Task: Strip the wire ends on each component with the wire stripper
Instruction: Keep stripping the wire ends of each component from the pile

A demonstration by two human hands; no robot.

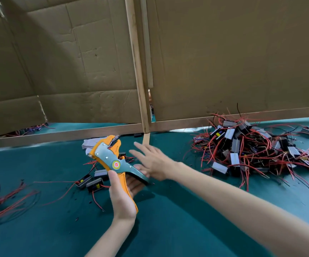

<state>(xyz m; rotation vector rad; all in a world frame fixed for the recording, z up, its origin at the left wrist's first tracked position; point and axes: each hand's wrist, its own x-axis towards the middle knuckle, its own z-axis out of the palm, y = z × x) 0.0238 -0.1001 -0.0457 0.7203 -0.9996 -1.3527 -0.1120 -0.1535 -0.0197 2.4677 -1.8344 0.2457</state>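
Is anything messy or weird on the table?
Nothing looks broken. The messy part is the big pile of components on the right, its red wires all tangled. Tiny dark scraps dot the green table near the left hand holding the wire stripper, maybe stripped insulation.

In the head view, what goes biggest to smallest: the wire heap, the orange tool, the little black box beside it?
1. Heap of black box components with red wires.
2. Orange-and-grey metal wire stripper, held nearer the camera.
3. Small black box component left of it.
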